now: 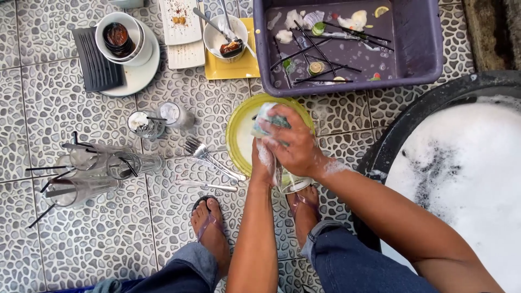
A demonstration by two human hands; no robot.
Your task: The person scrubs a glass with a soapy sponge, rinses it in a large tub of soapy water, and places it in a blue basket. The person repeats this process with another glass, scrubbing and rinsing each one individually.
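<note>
A pebble-patterned tile floor (108, 239) carries the whole job, seen from above with the person's two sandalled feet planted on it. The left hand (263, 163) wraps its fingers around a clear drinking glass (290, 182), which lies tilted with its open mouth toward the person's feet and its base up under the palm. The right hand (290, 144) lies on top and slightly beyond, fingers curled tight around a soapy sponge (266, 120) that juts out past the fingertips. So the glass's long axis runs roughly from the fingers back toward the body, and the sponge sits at the far end of it, away from the mouth. Both hands touch each other, foam on the wrists.

Directly beneath the fingers lies a yellow-green plate (239, 130). Just left of the fingers rest forks (203, 153) and a knife (206, 186); further left, a cluster of glasses with black straws (92, 168). Beyond the fingers stands a purple tub (423, 49) of murky water, and to their right a black basin (401, 130) full of suds.
</note>
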